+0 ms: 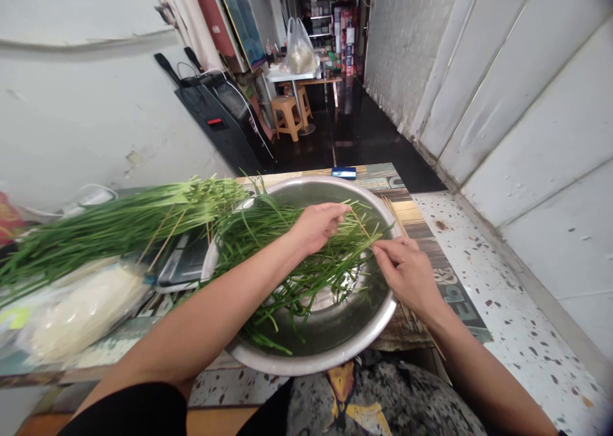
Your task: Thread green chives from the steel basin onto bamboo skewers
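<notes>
Over a wide metal basin (368, 343) of long green chives (268, 222), both my hands are closed in pinches. A thin wooden skewer (360, 223) slants between them among the pale stalk ends. My left hand (318, 226) reaches across the basin, its fingertips at the skewer's far end and on chive stalks. My right hand (407, 273) is at the right rim, thumb and finger pinched at the skewer's near end beside more stalk ends. Exactly what lies inside each pinch is partly hidden by the fingers.
Left of the basin lies a big bundle of chives (129, 222) with skewers through it, by a clear bag of something white (86, 305). Loose skewers (395, 216) rest beside the right rim. A small blue box (343, 173) sits behind. Stools (286, 117) stand farther off.
</notes>
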The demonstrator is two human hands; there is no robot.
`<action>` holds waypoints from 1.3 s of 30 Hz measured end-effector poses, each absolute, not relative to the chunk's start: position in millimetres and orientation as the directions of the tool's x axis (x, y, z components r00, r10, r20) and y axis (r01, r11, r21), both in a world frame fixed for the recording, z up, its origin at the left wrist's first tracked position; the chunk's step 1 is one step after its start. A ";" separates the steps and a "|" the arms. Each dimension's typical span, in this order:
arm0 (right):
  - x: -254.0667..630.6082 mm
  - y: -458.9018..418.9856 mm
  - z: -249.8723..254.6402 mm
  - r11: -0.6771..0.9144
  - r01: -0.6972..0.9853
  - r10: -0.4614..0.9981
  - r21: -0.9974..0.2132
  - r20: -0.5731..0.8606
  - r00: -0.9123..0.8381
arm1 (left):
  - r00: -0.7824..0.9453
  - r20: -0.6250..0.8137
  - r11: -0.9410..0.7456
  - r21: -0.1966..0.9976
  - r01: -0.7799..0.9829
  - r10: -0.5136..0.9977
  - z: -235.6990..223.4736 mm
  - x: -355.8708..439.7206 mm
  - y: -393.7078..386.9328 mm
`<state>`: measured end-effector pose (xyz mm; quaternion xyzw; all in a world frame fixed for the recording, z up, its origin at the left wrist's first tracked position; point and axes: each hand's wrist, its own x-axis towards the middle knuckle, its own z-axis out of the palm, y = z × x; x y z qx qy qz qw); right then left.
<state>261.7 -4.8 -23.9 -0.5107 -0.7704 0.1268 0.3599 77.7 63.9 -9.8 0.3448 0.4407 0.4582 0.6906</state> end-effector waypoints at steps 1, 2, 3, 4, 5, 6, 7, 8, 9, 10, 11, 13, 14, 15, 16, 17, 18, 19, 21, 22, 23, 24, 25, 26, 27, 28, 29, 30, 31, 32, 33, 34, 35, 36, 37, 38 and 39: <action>261.6 -4.8 -23.6 0.446 0.696 0.878 -0.562 0.425 -0.220 | 0.192 -0.301 0.351 0.874 -0.335 0.934 -9.4 77.7 63.9; 261.6 -4.8 -23.3 0.447 0.696 0.878 -0.562 0.425 -0.221 | 0.194 -0.309 0.359 0.869 -0.341 0.931 -8.9 77.9 63.9; 261.5 -4.9 -23.0 0.449 0.695 0.877 -0.561 0.426 -0.223 | 0.197 -0.315 0.367 0.864 -0.345 0.928 -8.5 78.0 63.9; 261.5 -4.9 -22.9 0.450 0.695 0.876 -0.560 0.426 -0.224 | 0.201 -0.320 0.373 0.861 -0.347 0.926 -8.1 78.1 63.8; 261.4 -5.0 -22.8 0.450 0.696 0.877 -0.559 0.426 -0.224 | 0.206 -0.323 0.377 0.859 -0.347 0.924 -7.8 78.3 63.7; 261.4 -5.1 -22.7 0.449 0.698 0.877 -0.558 0.425 -0.225 | 0.209 -0.325 0.380 0.858 -0.346 0.922 -7.6 78.3 63.6; 261.4 -5.2 -22.6 0.448 0.700 0.878 -0.556 0.422 -0.226 | 0.211 -0.326 0.382 0.857 -0.345 0.921 -7.6 78.3 63.5; 261.5 -5.3 -22.5 0.449 0.702 0.878 -0.552 0.420 -0.231 | 0.213 -0.327 0.384 0.857 -0.343 0.921 -7.7 78.3 63.4; 261.5 -5.3 -22.4 0.452 0.703 0.877 -0.549 0.419 -0.236 | 0.214 -0.325 0.382 0.858 -0.342 0.921 -7.8 78.3 63.3; 261.6 -5.4 -22.2 0.455 0.704 0.876 -0.546 0.418 -0.241 | 0.215 -0.323 0.380 0.859 -0.342 0.922 -7.9 78.3 63.3; 261.6 -5.3 -22.1 0.458 0.704 0.874 -0.543 0.419 -0.246 | 0.213 -0.320 0.377 0.861 -0.341 0.923 -8.0 78.3 63.2; 261.5 -5.2 -21.9 0.461 0.706 0.872 -0.538 0.421 -0.249 | 0.209 -0.319 0.374 0.864 -0.337 0.924 -7.7 78.4 63.1; 261.4 -5.2 -21.9 0.460 0.707 0.873 -0.537 0.420 -0.249 | 0.204 -0.320 0.373 0.865 -0.335 0.925 -7.4 78.6 63.0; 261.3 -5.1 -22.0 0.459 0.707 0.873 -0.537 0.420 -0.248 | 0.200 -0.322 0.373 0.866 -0.333 0.926 -7.0 78.7 62.9; 261.3 -5.0 -22.0 0.460 0.708 0.873 -0.537 0.421 -0.248 | 0.196 -0.323 0.373 0.867 -0.331 0.926 -6.5 78.9 62.7; 261.3 -5.0 -22.2 0.459 0.708 0.873 -0.536 0.421 -0.247 | 0.195 -0.324 0.373 0.868 -0.329 0.926 -6.1 79.0 62.5; 261.4 -4.9 -22.3 0.459 0.709 0.873 -0.536 0.422 -0.246 | 0.194 -0.324 0.372 0.869 -0.327 0.926 -5.8 79.1 62.3; 261.6 -4.9 -22.4 0.460 0.708 0.872 -0.536 0.425 -0.244 | 0.193 -0.323 0.371 0.870 -0.324 0.927 -5.5 79.1 62.1; 261.9 -4.8 -22.7 0.465 0.708 0.868 -0.532 0.433 -0.244 | 0.191 -0.321 0.368 0.875 -0.316 0.928 -5.4 79.2 61.8; 262.0 -4.8 -22.8 0.468 0.709 0.866 -0.528 0.435 -0.247 | 0.190 -0.320 0.366 0.877 -0.313 0.928 -5.5 79.3 61.8; 262.0 -4.9 -22.8 0.471 0.709 0.864 -0.525 0.436 -0.251 | 0.188 -0.318 0.364 0.878 -0.310 0.929 -5.7 79.2 61.8; 262.1 -4.9 -22.7 0.473 0.711 0.863 -0.521 0.437 -0.254 | 0.187 -0.317 0.362 0.879 -0.309 0.930 -6.0 79.2 62.0; 262.0 -5.0 -22.7 0.473 0.713 0.863 -0.518 0.435 -0.257 | 0.188 -0.316 0.362 0.880 -0.308 0.930 -6.3 79.0 62.3; 261.9 -5.1 -22.6 0.474 0.713 0.863 -0.516 0.433 -0.260 | 0.189 -0.315 0.361 0.881 -0.306 0.930 -6.6 78.8 62.6; 261.9 -5.3 -22.5 0.475 0.713 0.863 -0.516 0.434 -0.261 | 0.190 -0.314 0.360 0.882 -0.304 0.930 -6.9 78.5 62.9; 261.8 -5.4 -22.4 0.477 0.712 0.861 -0.516 0.436 -0.261 | 0.191 -0.314 0.360 0.883 -0.302 0.930 -7.2 78.2 63.3; 261.7 -5.6 -22.4 0.478 0.710 0.860 -0.516 0.437 -0.262 | 0.192 -0.314 0.360 0.884 -0.299 0.930 -7.4 77.9 63.5; 261.6 -5.7 -22.3 0.480 0.709 0.859 -0.517 0.439 -0.262 | 0.195 -0.315 0.362 0.884 -0.296 0.929 -7.6 77.6 63.7; 261.6 -5.7 -22.3 0.481 0.707 0.859 -0.518 0.441 -0.262 | 0.197 -0.315 0.363 0.885 -0.293 0.928 -7.7 77.3 63.8; 261.5 -5.7 -22.3 0.483 0.705 0.857 -0.518 0.443 -0.262 | 0.200 -0.315 0.363 0.885 -0.290 0.928 -7.7 77.1 64.0; 261.5 -5.7 -22.4 0.486 0.704 0.856 -0.519 0.445 -0.263 | 0.203 -0.312 0.361 0.887 -0.289 0.928 -7.7 76.9 64.1; 261.6 -5.6 -22.5 0.487 0.702 0.855 -0.520 0.446 -0.263 | 0.206 -0.309 0.359 0.888 -0.287 0.929 -7.6 76.7 64.3; 261.6 -5.5 -22.6 0.488 0.701 0.855 -0.520 0.448 -0.263 | 0.208 -0.306 0.357 0.890 -0.285 0.929 -7.5 76.4 64.7; 261.7 -5.4 -22.7 0.488 0.700 0.854 -0.521 0.450 -0.261 | 0.211 -0.304 0.355 0.891 -0.282 0.929 -7.5 76.0 65.2; 261.9 -5.3 -22.8 0.488 0.699 0.854 -0.522 0.451 -0.260 | 0.215 -0.304 0.356 0.892 -0.280 0.928 -7.5 75.5 65.8; 262.0 -5.2 -22.9 0.488 0.698 0.855 -0.524 0.449 -0.260 | 0.218 -0.305 0.359 0.891 -0.278 0.927 -7.6 75.0 66.5; 262.1 -5.1 -23.0 0.488 0.697 0.855 -0.525 0.448 -0.261 | 0.222 -0.307 0.362 0.891 -0.276 0.925 -7.9 74.6 67.1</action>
